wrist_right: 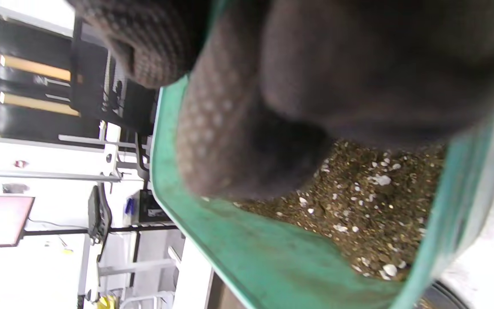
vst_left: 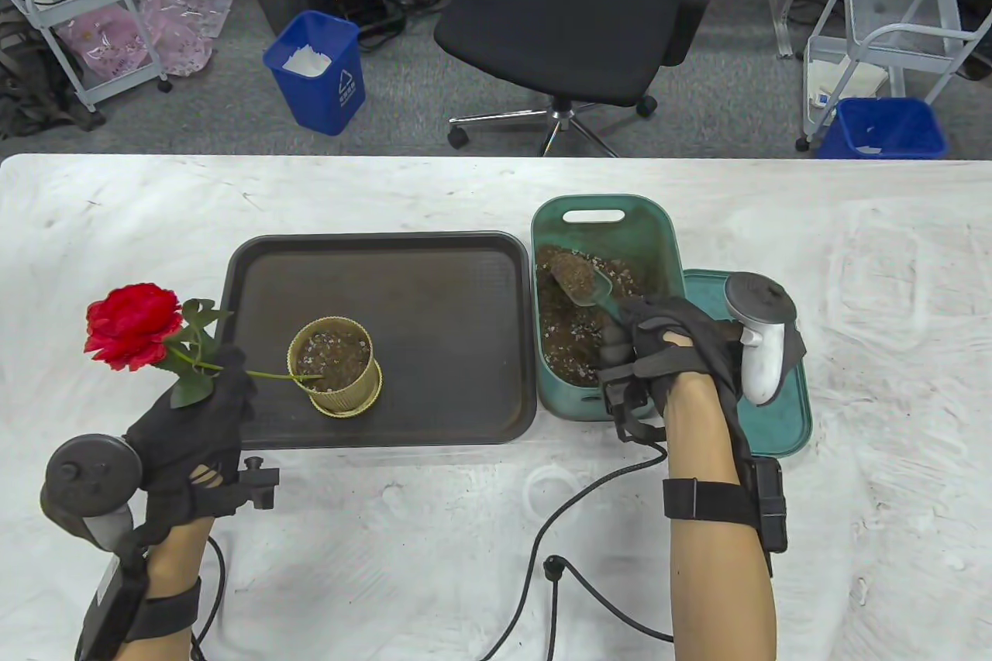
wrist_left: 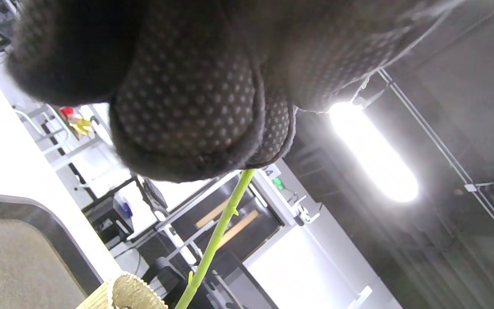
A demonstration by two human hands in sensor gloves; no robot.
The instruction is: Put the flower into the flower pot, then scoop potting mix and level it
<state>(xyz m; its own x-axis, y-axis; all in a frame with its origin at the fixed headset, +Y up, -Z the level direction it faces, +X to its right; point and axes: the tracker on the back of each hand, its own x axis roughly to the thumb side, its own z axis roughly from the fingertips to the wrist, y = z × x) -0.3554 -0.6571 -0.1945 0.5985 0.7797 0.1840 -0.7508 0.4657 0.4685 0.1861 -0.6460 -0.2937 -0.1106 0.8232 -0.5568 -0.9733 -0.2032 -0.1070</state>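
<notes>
A red flower [vst_left: 130,325] on a green stem [wrist_left: 217,238] leans left, its stem end in the ribbed yellow pot [vst_left: 335,365], which holds some potting mix. My left hand [vst_left: 208,405] grips the stem among the leaves, left of the pot. My right hand [vst_left: 659,351] holds the handle of a scoop [vst_left: 583,280] loaded with potting mix, over the green tub [vst_left: 651,227] of mix [wrist_right: 358,214]. In the right wrist view my gloved fingers [wrist_right: 238,124] hide the scoop.
The pot stands on a dark tray [vst_left: 434,289] left of the tub. The tub's green lid [vst_left: 783,421] lies under my right wrist. A black cable [vst_left: 542,560] runs over the white table near its front edge. An office chair [vst_left: 566,18] and blue bins stand beyond.
</notes>
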